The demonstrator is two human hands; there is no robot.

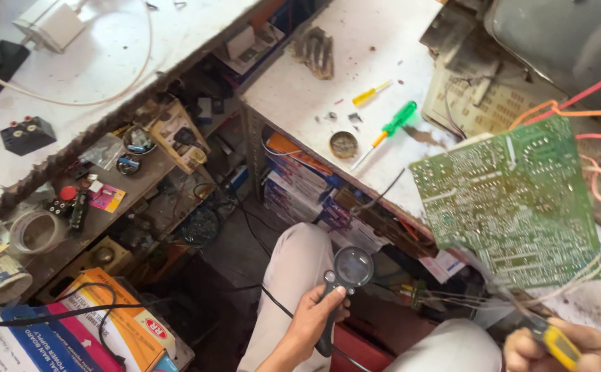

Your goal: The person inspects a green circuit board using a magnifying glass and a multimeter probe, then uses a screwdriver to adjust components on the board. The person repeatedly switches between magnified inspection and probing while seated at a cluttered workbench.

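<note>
My left hand (pixel 309 322) grips the black handle of a round magnifying glass (pixel 353 267), held low above my lap with the lens pointing up. My right hand (pixel 561 351), at the bottom right corner, is closed on a yellow-handled tool (pixel 559 343). Just above that hand a green circuit board (pixel 514 200) stands tilted, solder side toward me, with red and orange wires (pixel 576 110) running from its top right and thin pale wires trailing from its lower edge. The board is apart from the magnifying glass, to its right.
The white workbench (pixel 355 76) carries a green-handled screwdriver (pixel 390 127), a small yellow screwdriver (pixel 369 94), a round tin lid (pixel 344 145) and an opened device chassis (pixel 521 48). Cluttered shelves of parts (pixel 128 172) and coloured boxes (pixel 94 331) fill the left.
</note>
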